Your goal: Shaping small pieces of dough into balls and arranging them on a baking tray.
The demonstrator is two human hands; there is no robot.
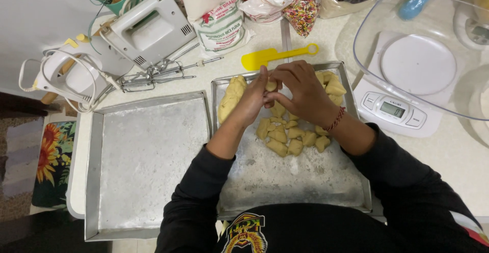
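Pinching one small dough piece (271,85) between both hands over the floured tray (305,181): left hand (253,100) and right hand (300,92) fingers clamped on it together. Cut dough pieces (290,136) just below on tray; larger dough lump (230,97) beside left hand. Second floured tray (147,151) on tabletop, left.

one head view, looking steeply down and close over the floured tray (305,181) on the counter (458,156).
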